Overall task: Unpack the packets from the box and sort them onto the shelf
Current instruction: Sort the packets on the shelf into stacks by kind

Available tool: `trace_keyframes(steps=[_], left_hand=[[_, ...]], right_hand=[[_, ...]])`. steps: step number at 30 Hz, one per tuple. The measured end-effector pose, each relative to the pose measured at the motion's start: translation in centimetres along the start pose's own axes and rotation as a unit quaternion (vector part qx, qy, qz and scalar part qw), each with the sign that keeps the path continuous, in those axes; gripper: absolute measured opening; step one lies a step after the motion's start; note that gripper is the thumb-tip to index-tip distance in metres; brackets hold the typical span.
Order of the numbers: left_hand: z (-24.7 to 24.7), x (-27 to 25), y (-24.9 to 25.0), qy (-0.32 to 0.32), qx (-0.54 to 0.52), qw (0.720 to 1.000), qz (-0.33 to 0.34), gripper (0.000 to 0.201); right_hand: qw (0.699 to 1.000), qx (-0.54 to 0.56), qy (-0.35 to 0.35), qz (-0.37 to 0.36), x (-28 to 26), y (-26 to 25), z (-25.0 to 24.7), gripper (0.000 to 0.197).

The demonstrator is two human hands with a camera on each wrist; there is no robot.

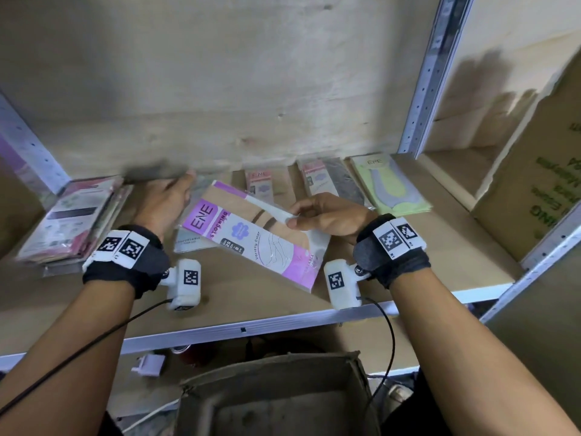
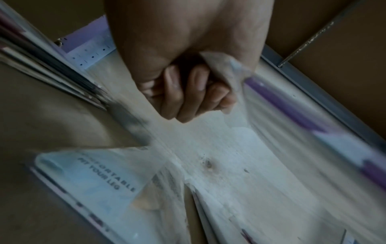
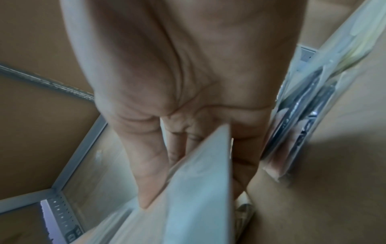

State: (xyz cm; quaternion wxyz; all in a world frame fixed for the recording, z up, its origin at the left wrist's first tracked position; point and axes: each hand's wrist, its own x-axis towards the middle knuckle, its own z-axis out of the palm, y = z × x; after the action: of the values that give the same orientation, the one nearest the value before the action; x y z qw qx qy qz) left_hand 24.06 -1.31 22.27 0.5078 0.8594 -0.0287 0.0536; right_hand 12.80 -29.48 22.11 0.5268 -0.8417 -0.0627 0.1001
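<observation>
My right hand (image 1: 295, 219) pinches the white edge of a pink and purple ENE stocking packet (image 1: 251, 237) and holds it tilted just over the wooden shelf (image 1: 440, 247). The right wrist view shows that packet (image 3: 198, 189) between the thumb and fingers (image 3: 150, 165). My left hand (image 1: 176, 190) is at the back left of the shelf, fingers (image 2: 188, 95) curled on a blurred greyish packet (image 1: 154, 171) whose thin film (image 2: 227, 71) shows beside them. A pale blue packet (image 1: 188, 242) marked "comfortable fit your leg" (image 2: 94, 181) lies flat under the ENE packet.
A stack of packets (image 1: 69, 221) lies at the shelf's left end. Along the back are two pink-topped packets (image 1: 261, 184) (image 1: 327, 180) and a yellow-green stack (image 1: 393, 187). The open cardboard box (image 1: 276, 401) sits below me. A large carton (image 1: 540, 190) fills the right bay.
</observation>
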Motion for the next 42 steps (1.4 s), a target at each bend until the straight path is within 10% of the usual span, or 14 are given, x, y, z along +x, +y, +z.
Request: trace_keyframes(steps=[9,42], left_hand=[[0.1,-0.7,-0.1,-0.109,-0.06,0.992,-0.014,0.052],[0.5,-2.3,-0.3,-0.181,-0.312,0.926,-0.108,0.029]], right_hand=[[0.998,0.054,0.004,-0.022,-0.8,1.0,-1.2,0.02],[0.996,0.073,0.031,-0.044,-0.8,1.4,-1.4,0.016]])
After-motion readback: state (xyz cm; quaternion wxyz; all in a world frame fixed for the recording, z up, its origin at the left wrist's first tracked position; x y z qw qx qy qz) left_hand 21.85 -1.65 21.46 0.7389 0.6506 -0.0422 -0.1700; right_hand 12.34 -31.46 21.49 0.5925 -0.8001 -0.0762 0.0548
